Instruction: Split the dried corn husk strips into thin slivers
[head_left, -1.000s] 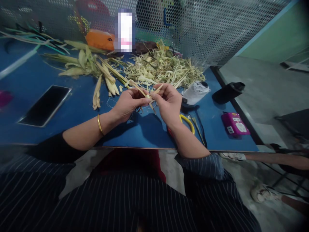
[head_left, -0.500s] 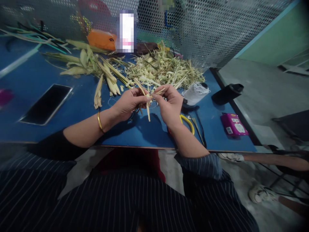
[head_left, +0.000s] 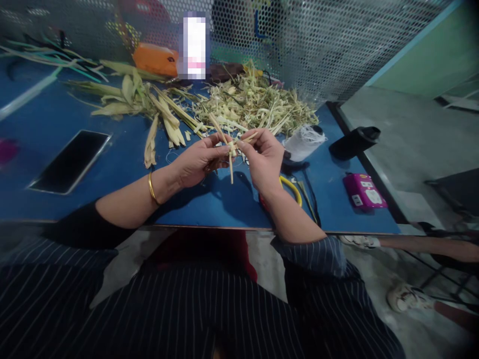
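Both my hands meet above the middle of the blue table. My left hand and my right hand pinch a small bundle of pale leaf strips between their fingertips. One strip sticks up and back, another hangs straight down from the pinch. A gold bangle sits on my left wrist. Just behind my hands lies a heap of shredded pale leaf scraps, with longer green and yellow leaves to its left.
A dark phone lies on the left. Right of my hands are a white thread spool, yellow-handled scissors, a black bottle and a pink box. An orange pouch sits by the mesh screen behind.
The strips have turned in my fingers: one end now hangs straight down and another points up and back. My hands stay in the same place.
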A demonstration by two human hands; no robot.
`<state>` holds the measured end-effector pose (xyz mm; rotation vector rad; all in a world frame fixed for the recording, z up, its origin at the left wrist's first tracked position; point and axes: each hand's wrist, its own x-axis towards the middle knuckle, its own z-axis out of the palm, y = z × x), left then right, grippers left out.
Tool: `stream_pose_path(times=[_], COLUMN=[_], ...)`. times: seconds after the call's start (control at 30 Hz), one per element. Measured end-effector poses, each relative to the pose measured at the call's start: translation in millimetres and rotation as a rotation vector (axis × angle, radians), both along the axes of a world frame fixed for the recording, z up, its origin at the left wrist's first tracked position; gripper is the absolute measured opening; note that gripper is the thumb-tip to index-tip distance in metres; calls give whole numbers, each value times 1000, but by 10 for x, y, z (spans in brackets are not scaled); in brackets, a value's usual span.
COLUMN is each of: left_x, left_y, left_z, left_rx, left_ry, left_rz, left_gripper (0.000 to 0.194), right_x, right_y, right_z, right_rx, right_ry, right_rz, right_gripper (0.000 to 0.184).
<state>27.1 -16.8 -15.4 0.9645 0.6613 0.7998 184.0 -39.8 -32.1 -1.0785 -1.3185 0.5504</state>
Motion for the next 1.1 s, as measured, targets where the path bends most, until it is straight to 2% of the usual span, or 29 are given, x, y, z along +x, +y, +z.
stream_pose_path(times=[0.23,0.53,0.77,0.9,1.1], left_x=[23,35,-17,3,-9], left_y=[9,-1,32,37,38], left_z=[-9,7,15,-3,-31], left_rx=[-8,208,88,113,141], left_ry=[26,105,160,141,165], left_rz=[28,106,31,96,149], left_gripper=[30,22,27,23,23], right_x=[4,-29,-22,-20,25], right_y=[19,-8,-11,-3,2], right_z=[-29,-20,-35,-35,10], right_rx=[3,11,6,3,-71], right_ry=[-22,-3,-6,-16,-60], right_rz=[-23,10,-3,11,117], right_gripper=[12,7,7,8,12])
